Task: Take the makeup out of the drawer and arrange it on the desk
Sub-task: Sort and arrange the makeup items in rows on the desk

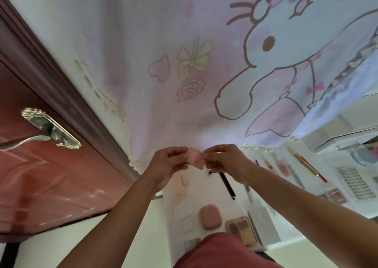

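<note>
Both hands meet above the far end of the white desk [204, 188]. My left hand [167, 163] and my right hand [223, 161] pinch a small pink makeup item [196, 157] between their fingertips, one on each side. Below them on the desk lie a black pencil [227, 184], a rounded pink case [210, 216], a peach palette [242, 230], a pale compact [180, 188] and slim tubes [270, 166]. More sticks and a red pencil [311, 168] lie to the right. No drawer can be made out.
A cartoon-print cloth [204, 63] hangs on the wall behind the desk. A reddish-brown door [41, 175] with a metal handle [51, 128] stands at left. A white mesh box [354, 182] and a round dish [364, 155] sit far right. My red clothing [225, 251] fills the bottom.
</note>
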